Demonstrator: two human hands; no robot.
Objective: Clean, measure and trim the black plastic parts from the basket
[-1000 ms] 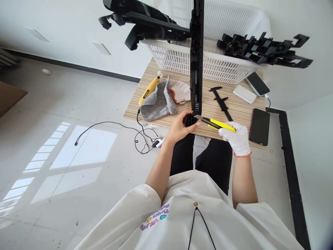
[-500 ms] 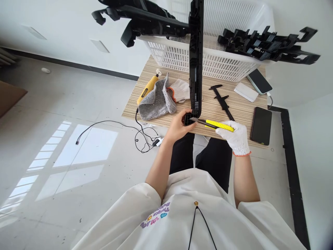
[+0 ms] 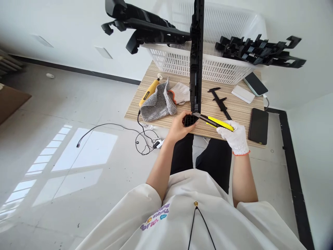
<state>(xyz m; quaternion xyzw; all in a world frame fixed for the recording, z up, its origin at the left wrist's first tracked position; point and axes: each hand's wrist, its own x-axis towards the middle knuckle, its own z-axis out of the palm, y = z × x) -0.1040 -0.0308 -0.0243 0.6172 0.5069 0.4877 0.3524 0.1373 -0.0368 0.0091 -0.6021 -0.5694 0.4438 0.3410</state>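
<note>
My bare left hand (image 3: 179, 126) is closed round the near end of a long black plastic part (image 3: 196, 62) that runs away from me over the striped wooden table (image 3: 234, 113). My right hand (image 3: 235, 137), in a white knit glove, grips a yellow utility knife (image 3: 217, 122). Its blade tip rests at the part's near end, just above my left fingers.
A white mesh basket (image 3: 215, 67) at the table's far side carries more black plastic parts (image 3: 257, 52). On the table lie a yellow rotary tool (image 3: 149, 92), a grey cloth (image 3: 158, 102), a spare white glove (image 3: 180, 92), a black caliper (image 3: 221, 102), two phones (image 3: 258, 125) and a white pad (image 3: 243, 93).
The knife has shifted slightly up and to the right along the part's near end. The left hand keeps its hold.
</note>
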